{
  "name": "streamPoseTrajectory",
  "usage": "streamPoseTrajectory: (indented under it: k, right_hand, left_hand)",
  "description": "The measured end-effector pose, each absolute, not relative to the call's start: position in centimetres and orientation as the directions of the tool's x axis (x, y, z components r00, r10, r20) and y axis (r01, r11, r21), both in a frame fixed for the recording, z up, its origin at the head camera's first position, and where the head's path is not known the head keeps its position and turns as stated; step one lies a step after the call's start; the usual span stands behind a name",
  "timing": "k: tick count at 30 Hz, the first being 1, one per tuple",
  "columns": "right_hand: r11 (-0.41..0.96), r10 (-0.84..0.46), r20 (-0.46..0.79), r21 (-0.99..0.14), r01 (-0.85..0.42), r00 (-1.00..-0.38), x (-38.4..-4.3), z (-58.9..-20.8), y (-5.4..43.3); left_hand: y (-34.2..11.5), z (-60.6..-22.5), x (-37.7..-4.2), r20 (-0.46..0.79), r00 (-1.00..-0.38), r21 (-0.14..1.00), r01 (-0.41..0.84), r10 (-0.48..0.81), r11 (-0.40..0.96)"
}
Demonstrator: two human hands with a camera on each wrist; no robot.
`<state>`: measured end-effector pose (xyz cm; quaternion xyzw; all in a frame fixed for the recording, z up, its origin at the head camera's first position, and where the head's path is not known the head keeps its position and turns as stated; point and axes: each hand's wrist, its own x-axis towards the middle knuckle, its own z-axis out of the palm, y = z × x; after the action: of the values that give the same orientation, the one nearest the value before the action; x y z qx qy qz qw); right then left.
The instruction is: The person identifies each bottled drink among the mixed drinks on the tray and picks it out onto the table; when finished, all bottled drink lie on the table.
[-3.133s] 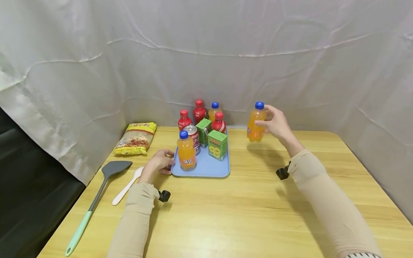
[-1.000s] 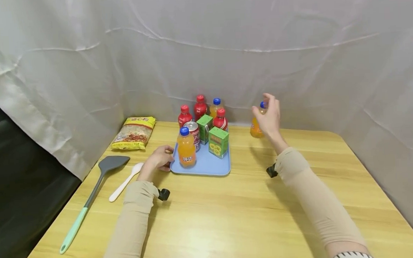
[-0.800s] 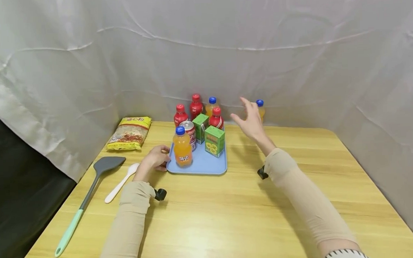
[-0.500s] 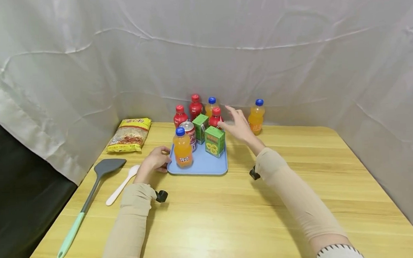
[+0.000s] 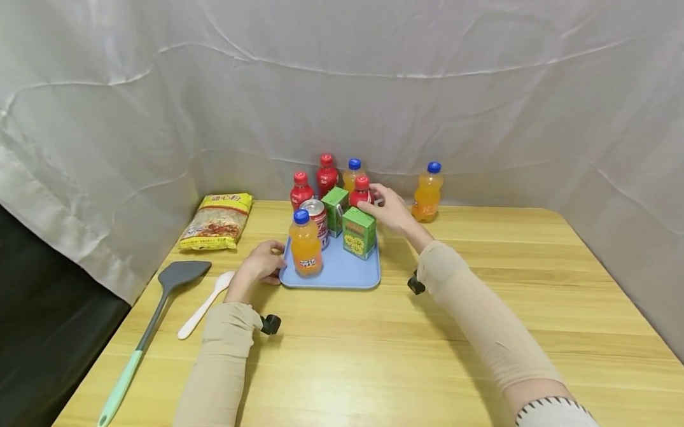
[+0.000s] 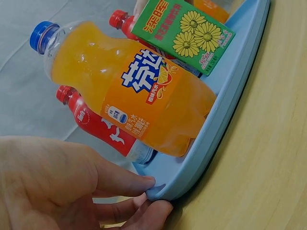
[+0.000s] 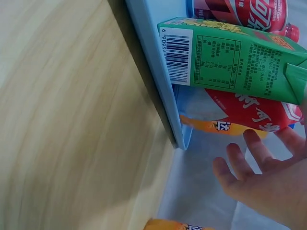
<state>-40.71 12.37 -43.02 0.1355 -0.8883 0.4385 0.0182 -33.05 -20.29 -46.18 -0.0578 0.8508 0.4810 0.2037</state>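
My left hand pinches the left rim of a blue tray, thumb above and fingers below in the left wrist view. On the tray stand an orange soda bottle, a red can, two green drink cartons, several red-capped bottles and another orange soda. My right hand is at the red bottle at the tray's right. In the right wrist view its fingers are spread beside this red bottle; the thumb is mostly out of that view. A separate orange soda bottle stands right of the tray.
A yellow food packet lies at the back left. Nearer on the left are a grey spatula with a green handle and a white spoon. Grey cloth hangs behind the wooden table.
My right hand has let go of an orange soda bottle, now upright on the table right of the tray, and moved left to the red bottle. My left hand has stayed at the tray.
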Motion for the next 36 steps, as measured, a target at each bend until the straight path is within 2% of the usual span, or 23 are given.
streamPoseTrajectory:
  k: [12,21,31,36]
  right_hand:
    - [0.597,-0.187,0.056,-0.787,-0.158,-0.981,-41.2,-42.6,11.8]
    - [0.613,-0.087,0.119,-0.776,-0.147,-0.989,-40.9,-42.5,11.4]
    - [0.51,-0.024,0.251,-0.829,-0.227,-0.968,-39.9,-41.2,12.2]
    - [0.435,-0.003,0.257,-0.87,-0.233,-0.966,-39.3,-40.6,12.5]
  left_hand:
    - [-20.4,-46.0,-33.2,-0.398,-0.914,0.788,-0.292,0.085,0.542]
    - [-20.5,-46.2,-33.0,-0.391,-0.915,0.79,-0.277,0.101,0.547]
    - [-20.2,-46.0,-33.0,-0.388,-0.917,0.784,-0.274,0.096,0.557]
    - [-20.3,-46.0,-32.9,-0.398,-0.912,0.778,-0.277,0.101,0.563]
